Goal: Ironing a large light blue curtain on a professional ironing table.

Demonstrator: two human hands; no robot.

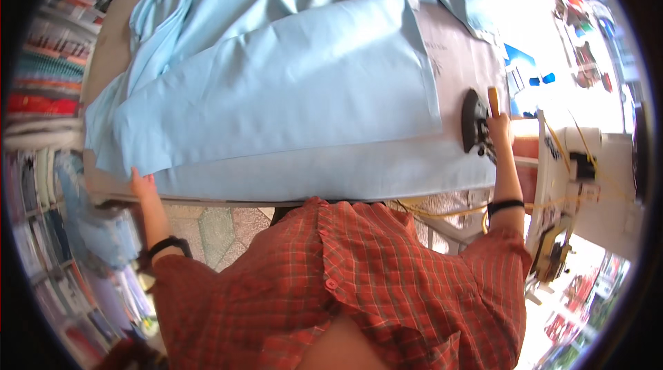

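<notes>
Light blue satin-like fabric (290, 85) lies spread over a padded ironing table (466, 49), smooth and layered near me and bunched in folds at the far side. At the near left, my left hand (142, 184) pinches the fabric's edge between thumb and fingers. My right hand (499, 129) grips the wooden handle of a dark iron (470, 120) at the table's right end, to the right of the upper layer's hem. The iron looks tilted; whether it touches the cloth below, I cannot tell.
Shelves of folded fabrics (46, 106) line the left side. To the right stand a white sewing-machine table (595, 183) and a white thread cone (582, 137). A yellow cord (445, 212) runs past the table's near right edge. Patterned floor tiles (222, 230) show below.
</notes>
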